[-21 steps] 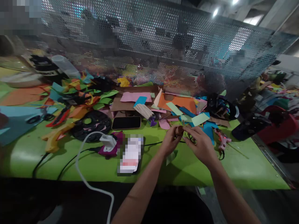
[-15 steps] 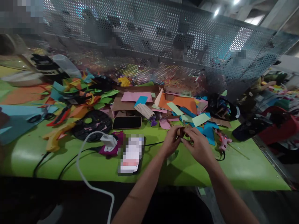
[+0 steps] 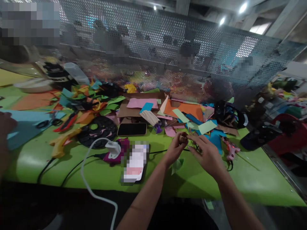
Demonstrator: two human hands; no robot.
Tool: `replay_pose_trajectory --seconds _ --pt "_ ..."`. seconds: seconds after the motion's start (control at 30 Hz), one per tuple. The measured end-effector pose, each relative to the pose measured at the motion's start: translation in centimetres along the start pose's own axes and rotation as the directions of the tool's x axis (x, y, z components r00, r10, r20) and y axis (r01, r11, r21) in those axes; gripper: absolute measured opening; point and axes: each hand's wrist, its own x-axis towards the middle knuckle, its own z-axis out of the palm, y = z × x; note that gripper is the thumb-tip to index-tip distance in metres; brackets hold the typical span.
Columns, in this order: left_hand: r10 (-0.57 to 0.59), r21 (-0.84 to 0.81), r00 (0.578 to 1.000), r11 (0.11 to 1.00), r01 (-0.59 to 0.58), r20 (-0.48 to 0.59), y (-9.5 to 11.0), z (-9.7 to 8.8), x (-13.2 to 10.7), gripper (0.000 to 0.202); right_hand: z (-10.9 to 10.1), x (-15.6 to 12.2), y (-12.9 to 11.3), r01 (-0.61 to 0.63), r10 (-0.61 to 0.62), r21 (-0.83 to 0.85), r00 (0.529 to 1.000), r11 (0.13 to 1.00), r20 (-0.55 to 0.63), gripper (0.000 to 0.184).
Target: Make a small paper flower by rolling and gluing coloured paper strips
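Observation:
My left hand (image 3: 176,147) is closed around a small brown rolled piece (image 3: 184,138), held just above the green table. The piece's material is hard to make out. My right hand (image 3: 204,153) meets it from the other side, its fingers bent and their tips at the piece's right edge; the thumb is lower. Under my hands lies a small green paper scrap (image 3: 177,164). Behind them are pale green paper strips (image 3: 207,126) and blue paper (image 3: 215,140). A pink glue gun (image 3: 232,150) lies to the right of my right hand.
Left of my hands lie a lit phone (image 3: 136,163), a dark phone (image 3: 131,129), a white charger plug (image 3: 113,149) with cable, a black round tray (image 3: 98,132) and a yellow glue gun (image 3: 63,142). A perforated metal screen (image 3: 155,57) stands behind. Another person's hand (image 3: 7,124) is far left.
The view has shifted slightly. In my left hand the brown piece has turned and sits lower between the fingers. My right fingers have bent over its edge.

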Motion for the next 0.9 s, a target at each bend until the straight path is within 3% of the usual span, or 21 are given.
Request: replay_pose_trajectory --seconds 0.27,0.57,0.77,0.9 --pt "0.001 0.023 0.998 1.000 -0.002 0.060 -0.1 0.0 -0.1 0.020 1.1 0.1 0.4 0.065 -0.061 -0.116 0.998 0.991 0.032 0.023" --pt "-0.007 0.083 0.995 0.997 -0.001 0.096 -1.0 0.0 0.0 0.031 0.8 0.3 0.5 0.066 -0.057 -0.145 0.996 0.987 0.072 0.026" --pt "-0.040 -0.007 0.996 0.999 0.041 0.076 -0.8 0.1 0.0 0.025 0.3 0.4 0.7 0.041 -0.044 0.039 0.995 0.998 0.084 0.025" --pt "-0.077 -0.097 0.990 0.991 0.089 0.116 -0.6 0.1 0.0 0.027 0.3 0.5 1.0 0.031 -0.034 0.050 0.997 0.998 0.070 0.024"
